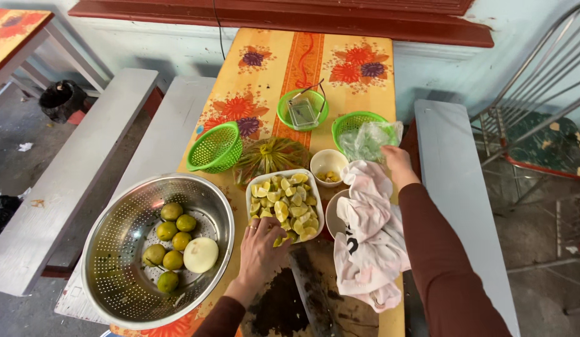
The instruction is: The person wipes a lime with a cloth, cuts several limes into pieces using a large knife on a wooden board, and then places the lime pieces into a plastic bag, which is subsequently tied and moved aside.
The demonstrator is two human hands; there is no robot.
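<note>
— Reaching with the left hand [260, 245] to the near edge of the white square dish [255, 195], heaped with cut lime wedges [286, 206]. Fingers curled loosely over a wedge or two at the rim; hard to tell whether actually pinched or only touched.

— And the right hand [396, 163]?

— Stretched further out, at the clear plastic bag [369, 138] lying in the green basket [350, 122] on the right. Fingertips closed on the bag's edge, apparently gripping it (thumb hidden, so not certain). White cloth [368, 240] draped just beside that forearm, covering most of a pale plate [334, 218].

— Anything else on the flowered table [358, 47]?

— Steel colander [127, 293] at the near left, holding whole green limes [167, 234] and one pale peeled round thing [201, 254]. Second green basket [216, 148] tipped on its side beyond it. Small green bowl [302, 109] further back with a clear container inside. Bagged greenish bundle [269, 157] between the tipped basket and a small white cup [328, 167] with yellowish bits. Dark worn chopping board [340, 312] right under the left wrist, a cleaver blade [309, 284] lying across it.

— Seating?

— Grey benches [65, 181] on both sides.
</note>
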